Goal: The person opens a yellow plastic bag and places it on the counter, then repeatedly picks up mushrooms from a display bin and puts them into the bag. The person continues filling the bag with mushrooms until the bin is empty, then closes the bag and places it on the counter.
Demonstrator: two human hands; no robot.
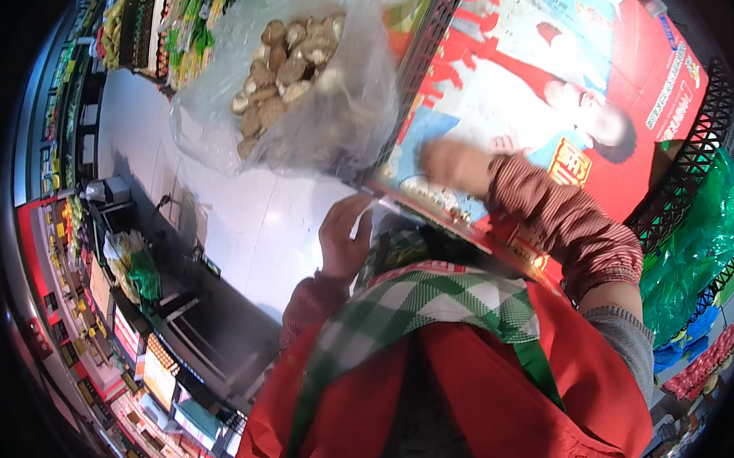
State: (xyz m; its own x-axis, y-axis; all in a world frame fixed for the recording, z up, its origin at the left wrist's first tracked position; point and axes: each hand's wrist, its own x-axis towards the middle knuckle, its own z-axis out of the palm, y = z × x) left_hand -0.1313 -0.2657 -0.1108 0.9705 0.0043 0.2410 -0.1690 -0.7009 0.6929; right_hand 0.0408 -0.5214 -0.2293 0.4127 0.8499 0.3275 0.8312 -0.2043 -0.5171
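Observation:
Before me lies a red and white printed board (534, 64) with writing and pictures on it. My right hand (456, 165) is above its lower left part, blurred, with the fingers apparently curled; whether it holds anything is unclear. At the board's lower left corner, my left hand (345, 234) is raised beside the edge, its fingertips touching or close to the corner. Whether it grips something cannot be told. Beyond my left hand, a clear plastic bag (360, 106) of brown mushrooms (291, 69) stands to the left of the board.
Black plastic crates (683, 163) border the board on the right, with a green plastic bag (692, 243) beside them. Packaged greens (191, 31) sit at the upper left. A pale tiled floor (244, 223) shows below the mushrooms, and stocked store shelves (53, 246) line the far left.

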